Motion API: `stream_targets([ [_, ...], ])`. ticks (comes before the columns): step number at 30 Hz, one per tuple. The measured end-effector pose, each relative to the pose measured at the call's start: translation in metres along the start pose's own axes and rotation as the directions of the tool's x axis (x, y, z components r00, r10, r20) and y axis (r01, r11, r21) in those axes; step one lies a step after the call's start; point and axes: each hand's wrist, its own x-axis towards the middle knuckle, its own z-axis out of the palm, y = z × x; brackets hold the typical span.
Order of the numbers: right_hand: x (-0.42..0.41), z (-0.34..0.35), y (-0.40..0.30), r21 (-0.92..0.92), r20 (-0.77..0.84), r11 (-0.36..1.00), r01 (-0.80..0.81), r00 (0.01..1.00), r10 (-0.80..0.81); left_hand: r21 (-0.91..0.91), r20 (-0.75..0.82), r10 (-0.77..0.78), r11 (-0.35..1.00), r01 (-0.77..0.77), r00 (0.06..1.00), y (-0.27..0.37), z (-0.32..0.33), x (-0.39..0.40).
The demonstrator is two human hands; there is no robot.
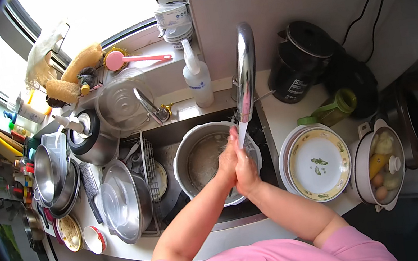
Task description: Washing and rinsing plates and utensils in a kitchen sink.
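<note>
Over a round metal pot point(181, 176) in the sink point(242, 222), my left hand point(229, 157) and my right hand point(247, 169) are pressed together, palm to palm. Water runs from the curved chrome faucet point(246, 73) onto them. Cloudy water point(203, 161) partly fills the pot. Between the palms, anything held would be hidden; no object shows there.
Left of the pot stand a wire rack point(150, 166) and a metal basin point(144, 199) with a clear plastic bowl. Stacked plates point(319, 163), a lidded food pot point(378, 166) and a black kettle point(299, 61) are at right. A spray bottle point(198, 80) stands behind.
</note>
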Motion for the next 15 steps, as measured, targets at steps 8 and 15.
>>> stream_targets([
  [8, 0.02, -0.008, -0.042, 0.058, -0.059, 0.976, -0.209, 0.975, 0.212, 0.257, -0.004, 0.153, 0.955, -0.147, 0.988, -0.003, 0.0, 0.003],
  [15, -0.009, 0.019, -0.024, -0.085, 0.023, 0.996, -0.019, 1.0, 0.021, -0.157, -0.137, 0.139, 0.975, -0.16, 0.981, -0.029, -0.002, 0.009],
])
